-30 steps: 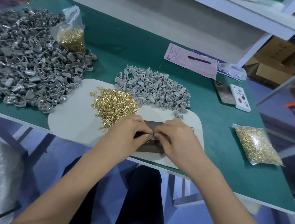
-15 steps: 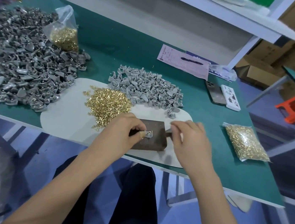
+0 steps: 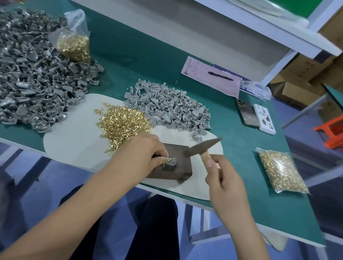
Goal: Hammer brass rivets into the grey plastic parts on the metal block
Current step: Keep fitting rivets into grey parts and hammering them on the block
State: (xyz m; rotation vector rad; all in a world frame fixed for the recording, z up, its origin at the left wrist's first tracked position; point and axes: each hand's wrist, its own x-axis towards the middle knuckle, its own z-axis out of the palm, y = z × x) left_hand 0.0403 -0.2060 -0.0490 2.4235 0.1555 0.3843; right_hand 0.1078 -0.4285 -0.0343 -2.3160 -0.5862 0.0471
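Your left hand (image 3: 141, 158) pinches the small grey plastic part (image 3: 171, 161) against the dark rectangular metal block (image 3: 176, 165), fingertips curled right at the part's left edge. Your right hand (image 3: 222, 179) is wrapped round the wooden handle of the small dark-headed hammer (image 3: 202, 147), head raised above the block's far right corner and tilted, not touching anything. A brass rivet looks seated in the part, though too small to be sure. The block sits on the pale oval mat (image 3: 73, 143) at the near edge of the green table (image 3: 247, 171).

Feed stock: loose pile of brass rivets (image 3: 124, 122) just left of the block, small heap of light grey plastic parts (image 3: 166, 107) behind it, large heap of darker grey parts (image 3: 22, 68) far left.

Risks, judged from here: your left fingertips are touching the part, so an off-line swing likely lands on them. The hammer face is tilted; a glancing hit could bend the rivet or kick the part off the block. The block is near the table edge, so a skidding part may drop to the floor.
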